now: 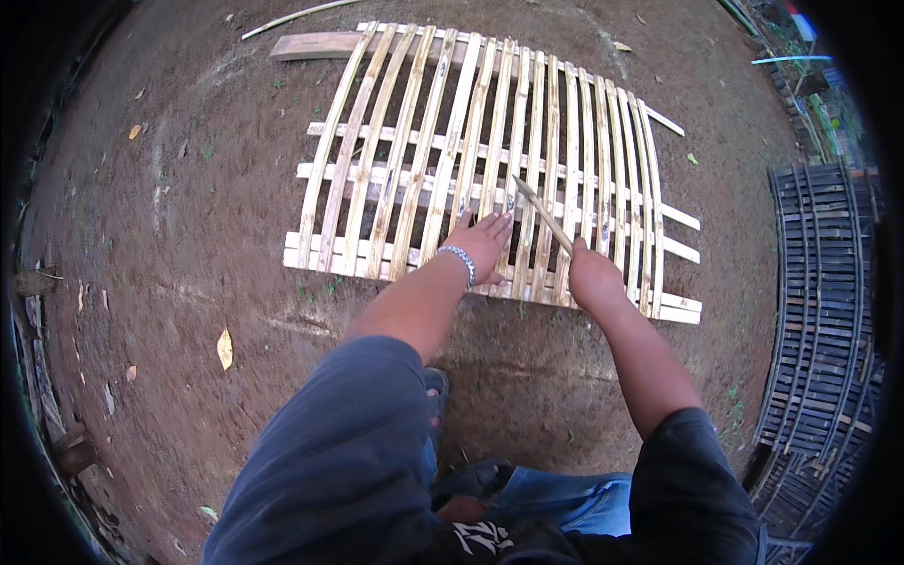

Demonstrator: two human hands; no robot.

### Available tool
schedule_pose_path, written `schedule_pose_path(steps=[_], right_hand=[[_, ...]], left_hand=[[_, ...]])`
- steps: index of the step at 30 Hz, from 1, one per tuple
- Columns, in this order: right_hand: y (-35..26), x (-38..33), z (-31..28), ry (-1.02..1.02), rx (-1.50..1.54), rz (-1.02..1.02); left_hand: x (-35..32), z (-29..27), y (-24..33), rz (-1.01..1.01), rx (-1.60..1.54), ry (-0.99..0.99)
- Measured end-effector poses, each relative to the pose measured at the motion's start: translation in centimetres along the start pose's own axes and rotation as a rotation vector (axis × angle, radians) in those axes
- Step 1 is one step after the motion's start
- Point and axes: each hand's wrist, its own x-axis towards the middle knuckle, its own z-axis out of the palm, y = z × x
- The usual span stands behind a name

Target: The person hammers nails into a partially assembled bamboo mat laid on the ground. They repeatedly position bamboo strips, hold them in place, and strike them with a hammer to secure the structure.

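A slatted wooden panel [443, 188] lies on the ground in front of me, its several pale strips running across crosswise rails. My left hand [482, 247], with a chain bracelet at the wrist, rests on the slats near the panel's near edge, fingers spread and palm down. Closed in my right hand [595, 276] is a slim wooden-handled tool [548, 215]. Its narrow, dark far end points up and left over the middle slats, just beyond my left fingertips. Whether that end touches the wood I cannot tell, and its exact kind does not show.
Beneath the panel's far left corner sticks out a brown plank [315, 45]. A thin loose strip [297, 16] lies beyond it. Dark slatted panels [817, 311] are at the right, and logs [73, 450] line the left edge. My sandalled foot [476, 480] is on bare soil.
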Motion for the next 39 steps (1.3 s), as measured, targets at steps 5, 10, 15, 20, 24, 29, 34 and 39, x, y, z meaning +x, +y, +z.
schedule_pose_path(steps=[5,10,15,20,24,29,34,39], right_hand=[[-3.1,-2.3,-1.7,0.319,0.333,-0.145],[-1.4,-0.3,2.2,0.087,0.309,-0.028],[-1.6,-0.2,0.5,0.056,0.286,-0.057],[-6.3,-1.4,-4.1,0.303,0.738,-0.149],[-6.6,0.1,0.2,0.700,0.810,-0.231],[-4.6,2.3,2.3,0.034,0.287,-0.110],[-6.6,0.2,-1.1,0.291,0.495,-0.180],[-2.7,2.6,2.3,0.006,0.208,-0.068]], left_hand=[[-0.2,0.8,-1.1,-0.023,-0.005,0.027],[0.3,0.1,-0.5,-0.006,-0.024,0.031],[-0.2,0.6,-0.8,-0.007,0.009,0.063],[-1.0,2.9,-0.9,-0.164,-0.077,0.168],[-0.9,1.7,-0.5,-0.159,-0.101,0.143],[-0.6,1.7,-0.9,-0.146,-0.063,0.129],[-0.9,2.2,-1.1,-0.156,-0.089,0.121],[-0.4,1.2,-0.4,-0.132,-0.114,0.129]])
